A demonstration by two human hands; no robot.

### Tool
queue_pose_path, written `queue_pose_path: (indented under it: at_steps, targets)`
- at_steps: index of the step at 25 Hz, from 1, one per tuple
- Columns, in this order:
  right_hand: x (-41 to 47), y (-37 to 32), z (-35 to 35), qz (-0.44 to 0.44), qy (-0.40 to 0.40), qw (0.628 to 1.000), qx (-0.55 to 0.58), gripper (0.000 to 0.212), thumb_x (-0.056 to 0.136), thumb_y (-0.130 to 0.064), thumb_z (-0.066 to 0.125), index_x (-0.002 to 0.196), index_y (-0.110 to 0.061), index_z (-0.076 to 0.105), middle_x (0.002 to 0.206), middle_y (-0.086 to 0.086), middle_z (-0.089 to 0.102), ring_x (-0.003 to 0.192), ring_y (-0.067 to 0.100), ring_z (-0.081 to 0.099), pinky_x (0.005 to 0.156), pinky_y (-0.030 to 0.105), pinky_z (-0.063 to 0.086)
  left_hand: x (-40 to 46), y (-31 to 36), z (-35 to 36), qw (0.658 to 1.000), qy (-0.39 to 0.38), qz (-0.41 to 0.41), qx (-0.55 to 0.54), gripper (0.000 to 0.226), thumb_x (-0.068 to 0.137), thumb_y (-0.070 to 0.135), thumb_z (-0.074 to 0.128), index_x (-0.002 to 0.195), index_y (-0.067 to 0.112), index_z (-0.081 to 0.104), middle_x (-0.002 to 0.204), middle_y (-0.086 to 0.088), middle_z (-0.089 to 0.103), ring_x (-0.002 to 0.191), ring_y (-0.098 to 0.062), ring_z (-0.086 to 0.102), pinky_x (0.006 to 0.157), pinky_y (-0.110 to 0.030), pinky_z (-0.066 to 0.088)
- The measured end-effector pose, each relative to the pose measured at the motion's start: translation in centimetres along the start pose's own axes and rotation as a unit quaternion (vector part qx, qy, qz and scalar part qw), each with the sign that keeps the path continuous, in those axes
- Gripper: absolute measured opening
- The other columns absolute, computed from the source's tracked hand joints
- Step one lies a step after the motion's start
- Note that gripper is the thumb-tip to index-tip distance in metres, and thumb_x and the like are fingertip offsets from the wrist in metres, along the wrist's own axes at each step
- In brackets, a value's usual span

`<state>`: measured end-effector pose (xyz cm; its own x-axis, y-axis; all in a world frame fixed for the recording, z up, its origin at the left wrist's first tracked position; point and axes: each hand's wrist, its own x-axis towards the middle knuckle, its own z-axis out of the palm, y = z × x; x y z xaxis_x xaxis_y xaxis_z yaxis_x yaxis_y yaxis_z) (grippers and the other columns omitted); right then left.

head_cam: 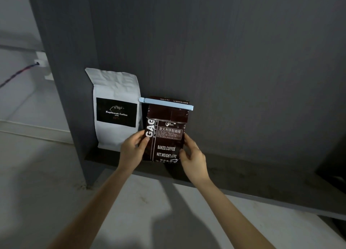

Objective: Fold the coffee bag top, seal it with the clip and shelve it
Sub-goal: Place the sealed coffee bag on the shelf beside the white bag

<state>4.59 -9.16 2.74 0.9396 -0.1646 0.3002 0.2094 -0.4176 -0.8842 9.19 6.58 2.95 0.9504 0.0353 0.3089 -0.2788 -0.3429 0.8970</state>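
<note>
A dark brown coffee bag point(167, 136) stands upright on the dark grey shelf point(243, 175), its top folded over. A light blue clip point(166, 103) is clamped across the fold. My left hand point(133, 147) grips the bag's left edge, thumb on the front. My right hand point(192, 157) holds the bag's right lower edge. The bag's bottom rests at or just above the shelf board; contact is hard to tell.
A white coffee bag point(116, 106) with a black label stands on the shelf right beside the brown bag, to its left. The shelf's dark side panel point(71, 80) rises at the left. A white wall box with a cable point(42, 61) is further left.
</note>
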Motion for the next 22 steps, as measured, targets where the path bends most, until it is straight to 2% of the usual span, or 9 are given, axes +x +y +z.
queue_pose_path:
  at_steps: [3, 5, 8, 11, 14, 16, 18, 22]
  targets:
    - [-0.4, -0.4, 0.0, -0.007, -0.014, 1.0, -0.009, 0.057, 0.087, -0.005, 0.047, 0.136, -0.023, 0.026, 0.137, 0.001, 0.047, 0.115, 0.002, 0.042, 0.094, 0.011, 0.034, 0.0, 0.1, 0.0, 1.0, -0.007, 0.0, -0.002, 0.033, 0.089, 0.011, 0.047, 0.12, 0.002, 0.049, 0.121, -0.021, 0.059, 0.112, -0.028, 0.054, 0.088, -0.028, 0.042]
    - [-0.5, -0.9, -0.1, -0.007, -0.028, 0.999, -0.013, 0.059, 0.087, -0.007, 0.048, 0.137, -0.025, 0.022, 0.138, 0.0, 0.046, 0.121, 0.007, 0.042, 0.098, 0.019, 0.033, 0.0, 0.2, -0.1, 1.0, -0.015, 0.004, 0.0, 0.032, 0.089, 0.01, 0.047, 0.12, 0.001, 0.049, 0.121, -0.022, 0.058, 0.113, -0.028, 0.054, 0.088, -0.028, 0.042]
    - [-0.8, -1.7, -1.0, 0.003, -0.042, 0.999, -0.016, 0.059, 0.089, -0.011, 0.047, 0.138, -0.025, 0.019, 0.139, 0.0, 0.044, 0.116, 0.003, 0.041, 0.094, 0.017, 0.034, -0.4, 0.3, -0.3, 0.999, -0.046, 0.005, 0.007, 0.036, 0.089, 0.008, 0.044, 0.125, 0.002, 0.043, 0.125, -0.02, 0.055, 0.117, -0.028, 0.05, 0.09, -0.028, 0.041]
    - [-1.2, -2.6, -2.1, 0.021, -0.054, 0.997, -0.041, 0.06, 0.089, -0.014, 0.047, 0.139, -0.022, 0.014, 0.146, 0.002, 0.034, 0.132, 0.013, 0.032, 0.103, 0.023, 0.03, -0.7, 0.8, -0.7, 0.999, -0.051, 0.005, 0.0, 0.043, 0.089, 0.006, 0.045, 0.13, 0.004, 0.036, 0.133, -0.021, 0.047, 0.123, -0.03, 0.045, 0.101, -0.035, 0.037]
    - [-1.9, -3.4, -3.2, 0.014, -0.051, 0.995, -0.081, 0.059, 0.089, -0.014, 0.046, 0.139, -0.019, 0.016, 0.149, 0.003, 0.029, 0.137, 0.017, 0.026, 0.106, 0.023, 0.023, -1.0, 2.4, -1.4, 0.999, -0.041, 0.002, -0.013, 0.045, 0.088, 0.003, 0.044, 0.132, 0.004, 0.032, 0.137, -0.02, 0.043, 0.126, -0.028, 0.042, 0.106, -0.036, 0.032]
    - [-2.5, -4.0, -4.0, -0.005, -0.036, 0.993, -0.113, 0.059, 0.088, -0.013, 0.047, 0.139, -0.017, 0.017, 0.149, 0.005, 0.028, 0.137, 0.018, 0.024, 0.109, 0.026, 0.02, -1.4, 3.6, -1.8, 0.999, -0.034, 0.028, -0.001, 0.047, 0.088, 0.003, 0.043, 0.133, 0.005, 0.03, 0.138, -0.016, 0.043, 0.127, -0.026, 0.041, 0.105, -0.032, 0.03]
    - [-3.0, -4.8, -4.9, -0.021, -0.01, 0.989, -0.149, 0.061, 0.087, -0.015, 0.05, 0.139, -0.017, 0.018, 0.15, 0.007, 0.027, 0.138, 0.022, 0.022, 0.114, 0.035, 0.019, -2.2, 5.0, -2.2, 0.996, -0.016, 0.076, 0.043, 0.05, 0.088, 0.003, 0.045, 0.134, 0.007, 0.029, 0.139, -0.01, 0.042, 0.129, -0.023, 0.038, 0.102, -0.026, 0.028]
    - [-4.1, -6.7, -7.0, -0.032, 0.039, 0.966, -0.255, 0.068, 0.085, -0.023, 0.052, 0.14, -0.026, 0.012, 0.154, 0.003, 0.014, 0.142, 0.025, 0.005, 0.116, 0.051, 0.006, -3.6, 7.5, -2.3, 0.977, 0.001, 0.167, 0.135, 0.063, 0.084, 0.012, 0.054, 0.137, 0.009, 0.021, 0.146, -0.013, 0.032, 0.135, -0.025, 0.028, 0.113, -0.04, 0.025]
